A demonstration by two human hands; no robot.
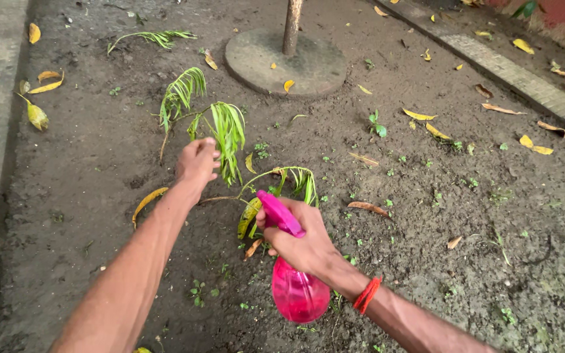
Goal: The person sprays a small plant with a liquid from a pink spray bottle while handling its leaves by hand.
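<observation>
Right hand (302,245) is clenched around a pink translucent plastic spray bottle (295,294). Left hand (197,160) pinches a drooping green palm seedling (227,134) rooted mid-bed in dark soil (426,261).

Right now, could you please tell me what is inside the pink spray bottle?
The pink spray bottle is translucent, but its tinted wall shows no clear liquid level. The right hand covers its neck, so what is there is hidden. The left hand grips the young plant.

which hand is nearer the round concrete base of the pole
Left. The left hand grips the plant just below the base; the right hand, holding the spray bottle, is lower, farther from it.
</observation>
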